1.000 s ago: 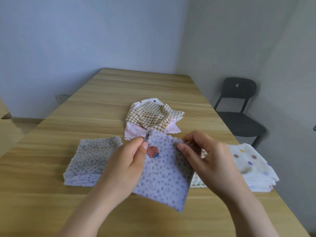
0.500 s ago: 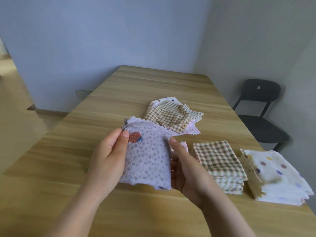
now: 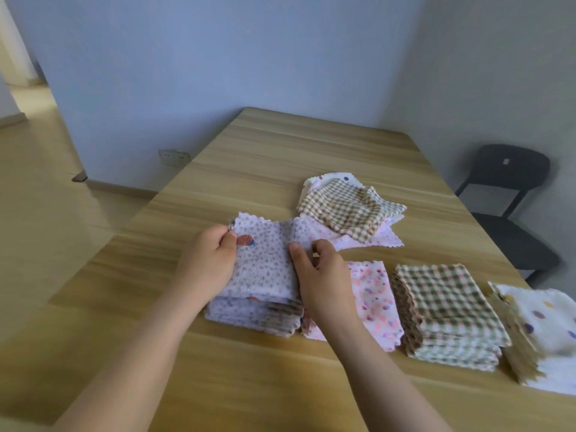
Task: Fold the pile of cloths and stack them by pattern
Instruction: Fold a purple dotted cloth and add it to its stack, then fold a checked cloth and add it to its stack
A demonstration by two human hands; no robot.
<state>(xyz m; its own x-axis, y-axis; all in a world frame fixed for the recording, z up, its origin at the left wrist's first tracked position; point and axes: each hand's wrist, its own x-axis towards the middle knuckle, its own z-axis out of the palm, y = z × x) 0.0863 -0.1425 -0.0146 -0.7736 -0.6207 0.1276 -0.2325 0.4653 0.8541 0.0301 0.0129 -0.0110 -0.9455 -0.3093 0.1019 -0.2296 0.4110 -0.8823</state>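
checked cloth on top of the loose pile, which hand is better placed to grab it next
Right, probably. The right hand sits nearer the checked cloth, which lies beyond and right of it; the left hand is on the far side of the lilac cloth both hands grip.

Lilac stack [image 3: 252, 313], ctr frame, mostly covered by lilac cloth [image 3: 265, 269], left hand [image 3: 205, 263] and right hand [image 3: 324, 275]; right hand also hides left part of pink stack [image 3: 377, 300]; polka-dot stack [image 3: 542, 322] cut by right edge, blurred; checked stack [image 3: 445, 300] blurred too; chair [image 3: 511, 194] legs partly behind table [image 3: 280, 151]; forearms cut at btm edge; wall socket [image 3: 174, 157], left, too small for detail.
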